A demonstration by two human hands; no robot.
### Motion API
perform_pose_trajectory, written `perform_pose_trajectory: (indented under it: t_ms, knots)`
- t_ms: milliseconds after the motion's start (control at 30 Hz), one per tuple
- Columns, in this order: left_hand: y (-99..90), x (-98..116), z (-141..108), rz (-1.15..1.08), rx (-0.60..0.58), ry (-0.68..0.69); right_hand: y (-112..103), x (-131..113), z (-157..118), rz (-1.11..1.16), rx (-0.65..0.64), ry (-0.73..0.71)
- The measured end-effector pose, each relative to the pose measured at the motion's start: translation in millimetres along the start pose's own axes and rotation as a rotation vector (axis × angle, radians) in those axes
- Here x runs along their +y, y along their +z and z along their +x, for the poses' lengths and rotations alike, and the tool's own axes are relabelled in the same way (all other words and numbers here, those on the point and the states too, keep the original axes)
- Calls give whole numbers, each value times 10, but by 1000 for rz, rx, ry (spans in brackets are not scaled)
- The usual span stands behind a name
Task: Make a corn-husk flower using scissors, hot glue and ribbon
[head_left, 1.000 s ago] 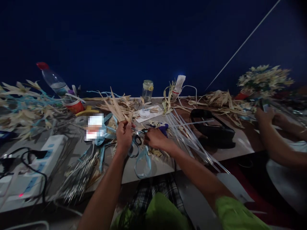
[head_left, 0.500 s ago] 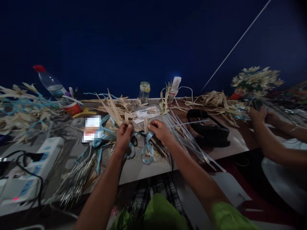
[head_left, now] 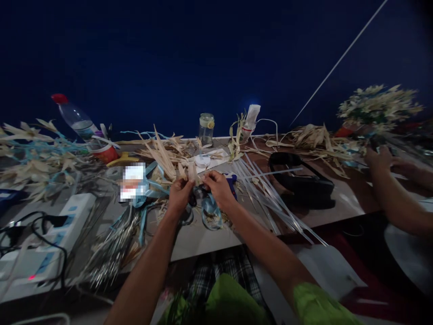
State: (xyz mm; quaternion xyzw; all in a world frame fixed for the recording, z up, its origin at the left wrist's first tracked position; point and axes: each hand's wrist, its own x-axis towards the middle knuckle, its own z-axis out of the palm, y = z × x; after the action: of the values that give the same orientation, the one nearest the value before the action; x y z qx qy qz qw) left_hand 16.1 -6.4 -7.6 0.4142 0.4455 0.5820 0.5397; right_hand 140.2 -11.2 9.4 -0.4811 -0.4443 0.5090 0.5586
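Left hand (head_left: 181, 192) and right hand (head_left: 218, 187) held close together over grey tabletop (head_left: 189, 243), wrists angled inward; beige dry husk strips (head_left: 192, 173) pinched upright by left fingertips. Right fingertips narrowed beside them, hold unclear. Shiny light-blue ribbon loop (head_left: 210, 206) partly covered by right hand.

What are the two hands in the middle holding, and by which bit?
The left hand pinches pale, dry strips by their lower ends. The right hand is just beside them; whether it pinches anything is too blurred to tell.
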Motion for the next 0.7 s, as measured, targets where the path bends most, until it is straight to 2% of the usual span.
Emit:
perform_pose_trajectory:
  t_ms: [100, 200, 333, 533, 700]
  knots:
    - [-49, -11, 47, -127, 26, -22, -54, -21, 4, 65, -40, 25]
    - [-60, 4, 61, -157, 36, -18, -94, -20, 8, -1, -81, 52]
    - [-43, 10, 44, -148, -22, -30, -92, 14, 4, -122, -65, -3]
    - [-10, -6, 3, -107, -141, -115, -67, 61, 20, -194, -157, -82]
    - [1, -19, -15, -123, -88, -99, -95, 109, 50, -106, -146, -30]
